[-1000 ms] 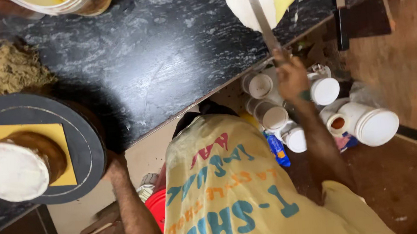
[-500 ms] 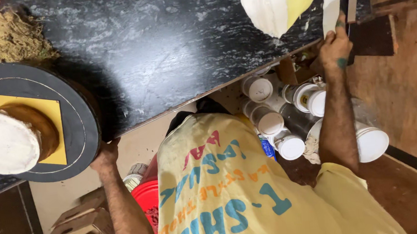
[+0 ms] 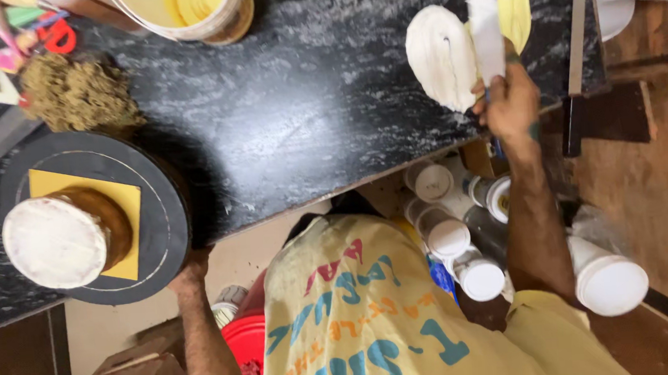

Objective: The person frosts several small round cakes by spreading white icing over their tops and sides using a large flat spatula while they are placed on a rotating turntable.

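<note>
Left hand grips turntable rim, fingers curled; frosted cake sits off-centre on it, could slide if spun hard. Right hand, grip pinching cream-coated spatula over white bowl at tabletop edge: cream may drip. Half second ago, spatula was farther right.

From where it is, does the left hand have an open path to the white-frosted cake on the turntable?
Probably yes: the left hand rests at the black turntable's edge, nothing between it and the white-frosted cake.
</note>
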